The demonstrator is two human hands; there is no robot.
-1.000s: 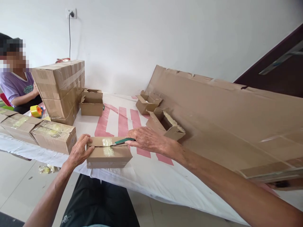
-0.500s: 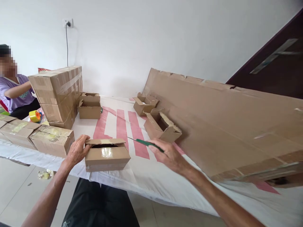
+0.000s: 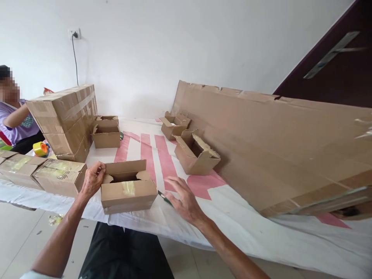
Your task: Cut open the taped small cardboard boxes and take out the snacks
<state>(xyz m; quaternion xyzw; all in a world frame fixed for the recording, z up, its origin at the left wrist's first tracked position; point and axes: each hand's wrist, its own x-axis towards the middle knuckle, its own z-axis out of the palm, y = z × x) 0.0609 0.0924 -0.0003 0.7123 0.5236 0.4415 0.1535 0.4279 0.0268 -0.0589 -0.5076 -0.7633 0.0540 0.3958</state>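
Note:
In front of me a small cardboard box (image 3: 128,197) stands on the cloth-covered table, its back flap raised and a patch of clear tape on its front. My left hand (image 3: 94,178) pinches that flap at the box's left rear corner. The inside looks dark and its contents cannot be made out. Right of the box, my right hand (image 3: 186,199) is open with fingers spread. A green-handled utility knife (image 3: 165,198) lies by its thumb, blade toward the box, with part of the handle behind the hand.
Open boxes (image 3: 197,159) stand farther back on the striped cloth (image 3: 149,151). Taped boxes (image 3: 59,174) line the left edge near a tall stack (image 3: 71,116) and a yellow tape roll (image 3: 40,149). A large cardboard sheet (image 3: 261,147) leans at right. Another person (image 3: 17,116) sits at far left.
The box's flap has swung up with my left hand at its corner. My right hand has come down and left toward the box, its fingers opening off the knife.

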